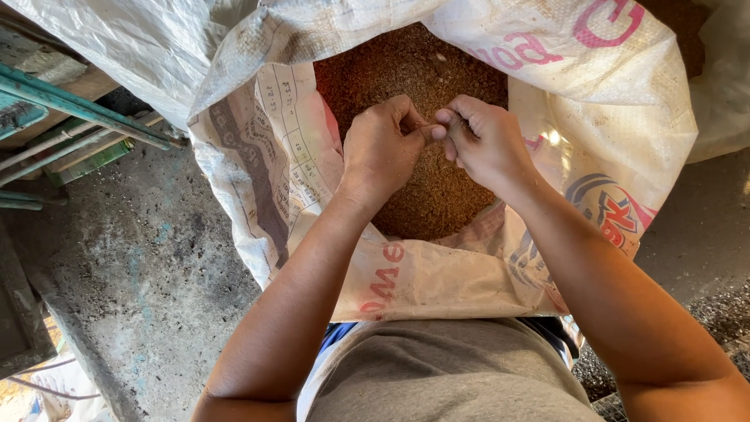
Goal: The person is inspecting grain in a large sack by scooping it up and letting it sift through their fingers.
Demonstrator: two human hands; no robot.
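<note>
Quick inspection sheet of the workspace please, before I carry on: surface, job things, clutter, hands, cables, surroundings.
Surface: grey concrete floor, dusty and stained.
Job's things: open woven sack, rim rolled down, filled with brown granular meal.
Clutter: nothing seen inside the sack.
Hands: left hand and right hand over the meal, fingertips meeting; each grip pinched, contents too small to tell.
Cables: possibly one thin cord at lower left; unclear.
Surroundings: green metal frame on the left; second white sack on the right.

The one camera sits on the person's head and looks straight down, close above the open sack (609,117) and the floor (141,273).
</note>
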